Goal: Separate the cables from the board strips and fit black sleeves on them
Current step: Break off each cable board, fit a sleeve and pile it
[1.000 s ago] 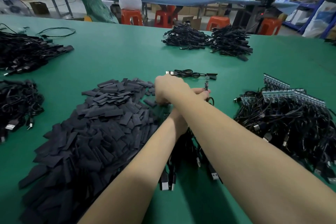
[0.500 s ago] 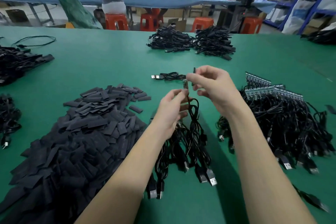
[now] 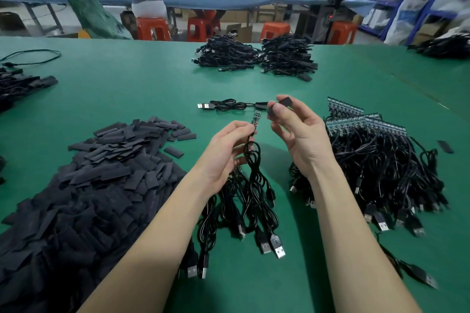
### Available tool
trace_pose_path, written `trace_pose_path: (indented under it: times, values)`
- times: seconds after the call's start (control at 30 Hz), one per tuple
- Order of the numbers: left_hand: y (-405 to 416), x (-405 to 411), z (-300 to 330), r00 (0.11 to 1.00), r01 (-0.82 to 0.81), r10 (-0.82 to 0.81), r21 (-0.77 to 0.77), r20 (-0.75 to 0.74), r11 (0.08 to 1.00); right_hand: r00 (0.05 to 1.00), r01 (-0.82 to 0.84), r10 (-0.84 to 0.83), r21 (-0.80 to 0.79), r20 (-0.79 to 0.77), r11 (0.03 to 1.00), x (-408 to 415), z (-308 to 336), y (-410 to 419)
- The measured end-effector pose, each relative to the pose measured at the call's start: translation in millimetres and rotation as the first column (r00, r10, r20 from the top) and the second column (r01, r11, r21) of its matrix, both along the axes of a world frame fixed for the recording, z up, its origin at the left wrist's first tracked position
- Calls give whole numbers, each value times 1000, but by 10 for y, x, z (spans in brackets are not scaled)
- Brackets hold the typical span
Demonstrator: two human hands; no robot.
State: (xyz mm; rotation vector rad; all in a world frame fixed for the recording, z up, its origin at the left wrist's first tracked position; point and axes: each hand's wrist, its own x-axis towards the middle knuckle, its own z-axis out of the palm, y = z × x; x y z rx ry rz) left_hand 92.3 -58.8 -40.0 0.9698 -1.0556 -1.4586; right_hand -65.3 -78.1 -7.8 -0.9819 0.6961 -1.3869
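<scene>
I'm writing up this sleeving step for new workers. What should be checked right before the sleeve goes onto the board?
1. Sleeve in the right hand: ok, pinched between thumb and fingers.
2. Board held in the left hand, tip free: ok, it sticks up above the fingers.
3. Board already split from its strip: ok, it stands alone on its cable.
4. Sleeve mouth open: cannot tell, it looks flat.
5. Sleeve lined up with the board tip: not ok, it sits to the right and higher.
6. Board undamaged: cannot tell, too small.

Bare green table [image 3: 142, 99] ahead lies open; sleeve heap [image 3: 84, 185] left, cable pile [image 3: 381, 160] right.
</scene>
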Motion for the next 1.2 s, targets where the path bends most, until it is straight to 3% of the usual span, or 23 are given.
trace_pose_path:
  times: [0.37,0.53,0.97,1.2]
  values:
    - [22,17,10,998,65,-65,-29,21,997,991,38,-39,-16,-125,999,0,-20,10]
    - [14,23,-8,991,124,-128,-89,-39,988,984,15,-14,10,-176,1000,-90,7,3]
    - [21,59,-26,985,166,-170,-114,-25,980,950,-257,272,112,-155,960,-261,55,5]
    - [13,65,-24,975,183,-194,-111,-106,977,936,-281,265,-40,-232,959,-243,69,20]
